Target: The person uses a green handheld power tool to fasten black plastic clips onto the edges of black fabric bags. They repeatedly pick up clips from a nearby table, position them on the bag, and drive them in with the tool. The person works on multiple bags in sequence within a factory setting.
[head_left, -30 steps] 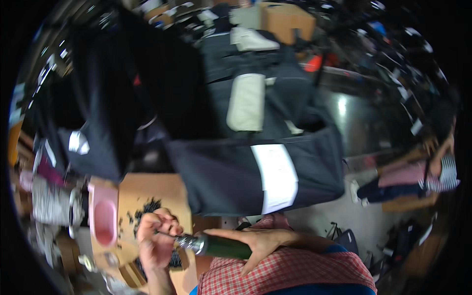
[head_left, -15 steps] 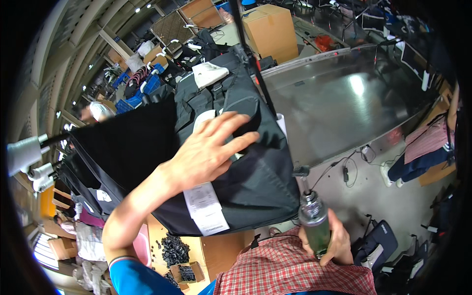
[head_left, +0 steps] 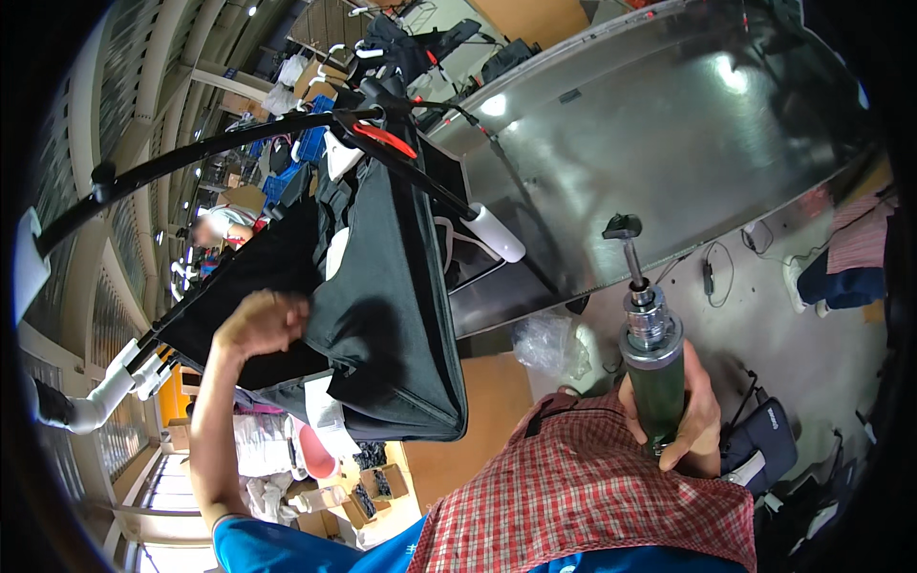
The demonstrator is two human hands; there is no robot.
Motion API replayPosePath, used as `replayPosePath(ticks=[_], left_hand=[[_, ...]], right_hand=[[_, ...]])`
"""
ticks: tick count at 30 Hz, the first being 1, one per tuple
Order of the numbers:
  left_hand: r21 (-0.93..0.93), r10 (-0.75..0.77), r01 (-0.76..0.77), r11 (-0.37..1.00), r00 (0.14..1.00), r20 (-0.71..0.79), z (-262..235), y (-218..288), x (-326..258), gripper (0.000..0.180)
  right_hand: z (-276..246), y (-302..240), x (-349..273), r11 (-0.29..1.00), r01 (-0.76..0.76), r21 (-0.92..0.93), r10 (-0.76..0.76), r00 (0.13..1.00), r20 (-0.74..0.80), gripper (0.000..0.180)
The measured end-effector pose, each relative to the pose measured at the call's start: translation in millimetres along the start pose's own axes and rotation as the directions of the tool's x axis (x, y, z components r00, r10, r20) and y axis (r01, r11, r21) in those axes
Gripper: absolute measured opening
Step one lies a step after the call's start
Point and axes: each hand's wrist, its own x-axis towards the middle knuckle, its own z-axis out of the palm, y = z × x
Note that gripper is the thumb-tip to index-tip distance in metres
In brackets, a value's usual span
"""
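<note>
Left hand on a black fabric bag, right hand gripping a green power tool.

At the left, the person's left hand (head_left: 260,323) is raised and curled closed against the upper edge of a large black fabric bag (head_left: 387,315) that hangs from a black metal frame (head_left: 239,143); whether the fingers pinch the cloth cannot be told. A white label (head_left: 323,413) shows near the bag's lower edge. Further right, the right hand (head_left: 680,411) is wrapped tight around a dark green cylindrical power tool with a silver collar (head_left: 652,368), held upright just above the red checked apron (head_left: 592,506), its bit pointing up before a shiny grey metal table (head_left: 669,143).
</note>
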Motion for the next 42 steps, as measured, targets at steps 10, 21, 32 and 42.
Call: replayPosePath(ticks=[10, 21, 32, 42], left_hand=[[0.480, 0.515, -0.789, 0.384, 0.615, 0.597, 17.4, 191.4, 100.1, 0.045], [0.172, 0.809, -0.794, 0.583, 0.586, -0.037, -75.1, 96.3, 37.7, 0.028], [0.031, 0.479, -0.749, 0.662, 0.392, -0.785, -36.7, -12.6, -64.7, 0.037], [-0.740, -0.564, -0.672, -0.045, 0.628, -0.536, 284.5, 16.1, 35.0, 0.020]], right_hand=[[-44.9, -5.1, 3.6, 0.973, 0.040, 0.227, -0.048, 0.998, 0.029, 0.073], [-14.2, 71.9, 86.3, 0.982, -0.135, 0.134, 0.023, 0.781, 0.624, 0.074], [173.0, 115.4, 231.5, 0.917, 0.341, 0.205, -0.358, 0.485, 0.798, 0.074], [188.1, 114.3, 237.1, 0.790, 0.614, -0.007, -0.388, 0.508, 0.769, 0.086]])
